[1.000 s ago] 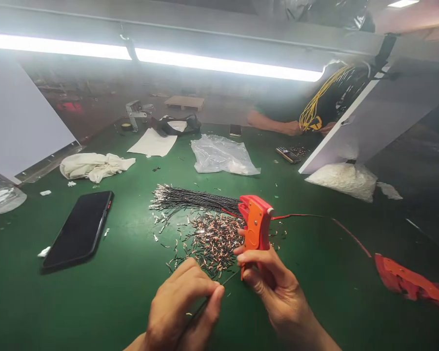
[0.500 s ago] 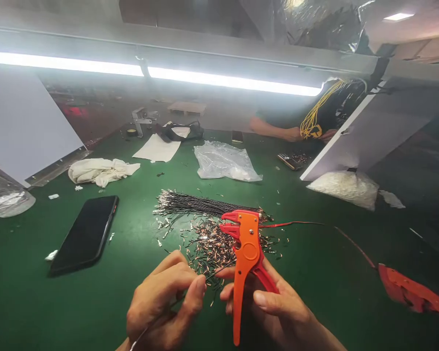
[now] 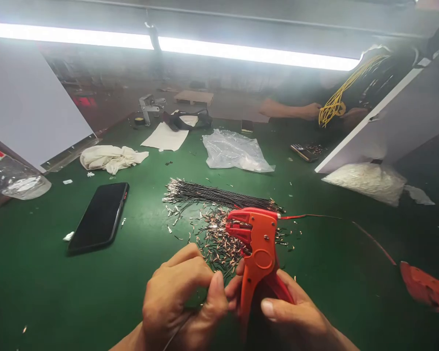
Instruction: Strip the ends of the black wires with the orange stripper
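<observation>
My left hand [image 3: 185, 295] is closed in a pinch on a thin wire [image 3: 176, 332], whose tail trails below the palm; the pinched end is mostly hidden by thumb and finger. Beside it, my right hand [image 3: 302, 309] wraps around the handles of an orange and red wire stripper [image 3: 261, 243]. The stripper stands upright, its jaws pointing left with a gap between them. Just behind lies a heap of short wire offcuts [image 3: 219, 243] with bare copper ends. A bundle of black wires [image 3: 219, 192] with metal terminals at the left end lies beyond.
A black phone [image 3: 98, 217] lies at left, near a white cloth [image 3: 111, 157]. Clear plastic bag [image 3: 236, 151] and white paper [image 3: 165, 136] lie farther back. Another red tool [image 3: 426, 287] is at right, near a filled bag [image 3: 368, 181]. A co-worker's hand [image 3: 310, 111] holds yellow wires [image 3: 332, 107].
The view has shifted, so the table items sit farther right and higher. My left hand has come closer to the wire stripper's handle; the dark wire end seen earlier is now largely hidden.
</observation>
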{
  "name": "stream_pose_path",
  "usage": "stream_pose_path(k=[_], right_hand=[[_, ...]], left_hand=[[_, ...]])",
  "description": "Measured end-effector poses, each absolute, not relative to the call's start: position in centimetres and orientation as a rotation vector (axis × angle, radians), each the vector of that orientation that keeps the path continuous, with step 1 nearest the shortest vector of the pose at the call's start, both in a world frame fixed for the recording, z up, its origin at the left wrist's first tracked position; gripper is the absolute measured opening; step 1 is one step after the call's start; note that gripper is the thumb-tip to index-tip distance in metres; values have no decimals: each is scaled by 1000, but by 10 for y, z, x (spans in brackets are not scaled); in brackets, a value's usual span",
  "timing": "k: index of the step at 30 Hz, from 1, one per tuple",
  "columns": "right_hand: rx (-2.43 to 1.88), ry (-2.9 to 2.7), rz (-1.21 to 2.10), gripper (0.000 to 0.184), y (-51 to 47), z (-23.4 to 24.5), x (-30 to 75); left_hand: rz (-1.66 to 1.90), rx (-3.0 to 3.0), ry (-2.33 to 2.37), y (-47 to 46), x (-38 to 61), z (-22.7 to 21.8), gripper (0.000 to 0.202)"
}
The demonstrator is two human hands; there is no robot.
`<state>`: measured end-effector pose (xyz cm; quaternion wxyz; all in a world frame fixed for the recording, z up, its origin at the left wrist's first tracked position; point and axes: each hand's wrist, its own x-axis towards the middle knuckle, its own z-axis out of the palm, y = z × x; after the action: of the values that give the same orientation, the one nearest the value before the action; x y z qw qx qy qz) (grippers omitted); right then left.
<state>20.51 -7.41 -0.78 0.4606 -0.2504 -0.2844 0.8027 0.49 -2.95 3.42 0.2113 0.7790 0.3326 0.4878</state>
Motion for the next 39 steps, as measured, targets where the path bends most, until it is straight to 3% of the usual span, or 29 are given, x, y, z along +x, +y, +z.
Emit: stream_pose_path(k=[18, 24, 39], right_hand=[[-734, -811, 1931, 42, -79, -11, 194], [-659, -886, 1963, 46, -76, -21, 190], [-656, -859, 2014, 26, -79, -28, 187]], left_hand=[[1356, 2083, 1049, -34, 12, 29, 28], [1534, 2043, 1024, -33, 19, 14, 28], [1601, 2157, 931, -34, 21, 13, 27]])
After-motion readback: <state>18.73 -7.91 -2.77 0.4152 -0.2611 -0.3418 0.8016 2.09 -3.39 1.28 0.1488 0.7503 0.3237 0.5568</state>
